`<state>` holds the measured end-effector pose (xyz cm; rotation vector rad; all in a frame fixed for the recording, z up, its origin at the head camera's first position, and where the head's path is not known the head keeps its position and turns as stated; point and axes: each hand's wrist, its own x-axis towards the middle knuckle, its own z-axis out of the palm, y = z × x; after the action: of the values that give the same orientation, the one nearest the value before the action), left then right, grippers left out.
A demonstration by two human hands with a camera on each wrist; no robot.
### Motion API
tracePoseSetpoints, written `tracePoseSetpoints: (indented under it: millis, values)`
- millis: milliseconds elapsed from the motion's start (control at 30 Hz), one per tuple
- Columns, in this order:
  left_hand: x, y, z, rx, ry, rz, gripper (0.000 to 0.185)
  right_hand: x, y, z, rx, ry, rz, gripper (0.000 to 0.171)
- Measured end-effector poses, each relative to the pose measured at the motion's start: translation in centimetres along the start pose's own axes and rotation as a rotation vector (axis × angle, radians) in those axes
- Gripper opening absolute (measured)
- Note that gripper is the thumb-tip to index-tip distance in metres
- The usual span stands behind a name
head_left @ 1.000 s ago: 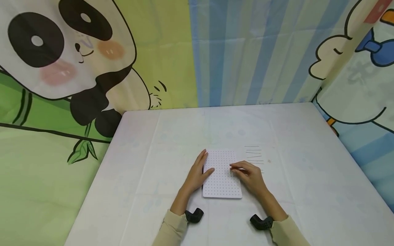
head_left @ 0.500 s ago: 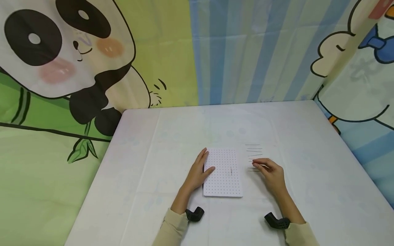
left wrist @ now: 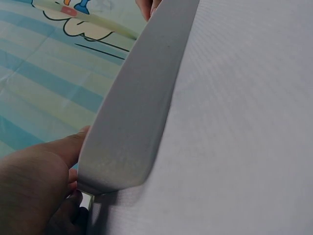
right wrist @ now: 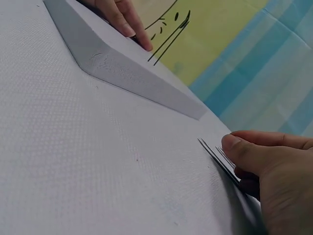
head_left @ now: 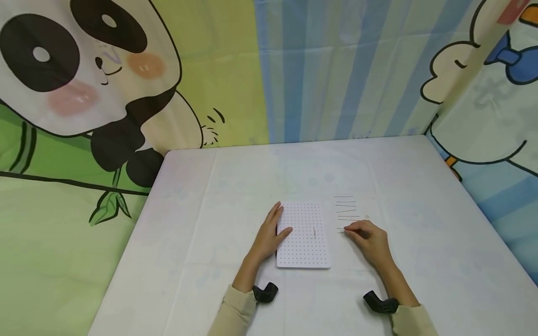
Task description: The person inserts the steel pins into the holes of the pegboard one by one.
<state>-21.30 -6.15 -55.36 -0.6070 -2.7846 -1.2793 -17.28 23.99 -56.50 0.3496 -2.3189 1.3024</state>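
Observation:
A white board with rows of small holes (head_left: 300, 254) lies flat mid-table. Against its left edge rests my left hand (head_left: 265, 240), thumb over the top and fingers along the side. Two thin dark rods (right wrist: 166, 46) stand upright in the board, close together. To the right of the board, several more thin rods (head_left: 346, 211) lie in a loose column. My right hand (head_left: 370, 240) is at the near end of that column, thumb and index fingertips together right by the nearest rods (right wrist: 215, 157). I cannot tell whether a rod is between them.
The white-covered table (head_left: 201, 289) reaches back to a cloth backdrop with a cartoon panda (head_left: 126, 70) and blue stripes. A black camera mount (head_left: 265, 293) sits on the left wrist, another mount (head_left: 380, 303) on the right.
My right hand has moved right, from the rods in the board to the loose rods, then slightly nearer me along the column. The left hand has stayed on the board's edge.

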Motion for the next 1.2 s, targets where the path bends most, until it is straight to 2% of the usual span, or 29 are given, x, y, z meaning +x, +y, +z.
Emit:
tracePoseSetpoints:
  millis: [367, 533, 633, 933, 1200]
  values:
    - [-0.05, 0.23, -0.08, -0.009, -0.008, -0.009, 0.069, 0.13, -0.28, 0.07, -0.162, 0.006, -0.062, 0.021]
    - [-0.08, 0.27, -0.09, -0.006, -0.011, -0.014, 0.069, -0.07, -0.35, 0.2, -0.215, -0.008, -0.05, 0.019]
    - [-0.06, 0.22, -0.02, -0.007, -0.01, -0.01, 0.069, -0.11, -0.37, 0.2, -0.226, -0.018, -0.045, 0.018]
    - [0.02, 0.15, -0.02, -0.015, -0.005, 0.004, 0.069, 0.14, -0.53, 0.12, -0.266, -0.05, -0.103, 0.017]
    - [0.04, 0.01, -0.08, -0.012, -0.008, -0.01, 0.069, 0.29, -0.91, 0.22, -0.259, -0.051, -0.098, 0.015]
